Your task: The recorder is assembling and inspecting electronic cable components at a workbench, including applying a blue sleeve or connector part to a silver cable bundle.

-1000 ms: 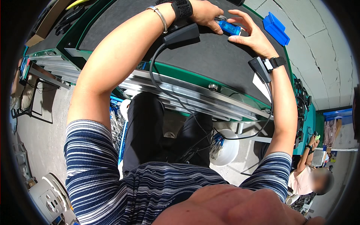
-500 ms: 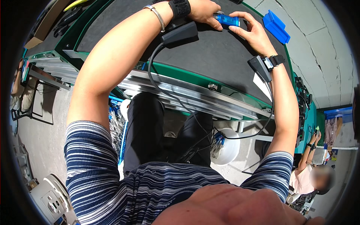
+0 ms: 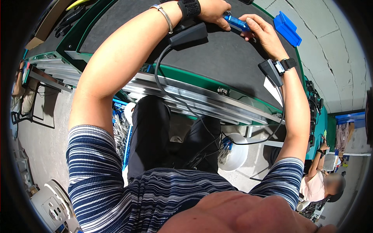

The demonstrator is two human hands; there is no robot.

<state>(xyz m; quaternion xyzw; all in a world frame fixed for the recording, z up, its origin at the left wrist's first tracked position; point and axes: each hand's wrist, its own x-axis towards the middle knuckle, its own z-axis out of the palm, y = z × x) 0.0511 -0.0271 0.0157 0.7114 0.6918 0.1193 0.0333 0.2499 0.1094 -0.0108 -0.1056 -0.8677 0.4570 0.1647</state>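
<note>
Over the far part of the dark work mat [image 3: 217,58], both hands are on a small shiny blue oblong piece [image 3: 236,22] whose kind I cannot make out. Its left end, with a silvery bit on it, is pinched by my left hand [image 3: 215,12]. My right hand [image 3: 263,32] grips the other end between thumb and fingers. The piece slants down toward the right, and the fingers cover both of its ends. A black module on a cable [image 3: 189,35] sits by my left wrist; another black module [image 3: 271,72] is strapped near my right wrist.
A blue plastic bin [image 3: 287,29] stands at the bench's right edge. Beneath the bench, a white bucket [image 3: 237,157] and a blue-edged container [image 3: 122,134] hold blue-and-silver parts. A cable [image 3: 186,105] hangs across the front rail. Another person [image 3: 320,176] works at far right.
The blue piece has turned, now showing a narrower side and slanting down to the right. My right hand has shifted its grip, with the thumb on top. My left hand moved slightly right.
</note>
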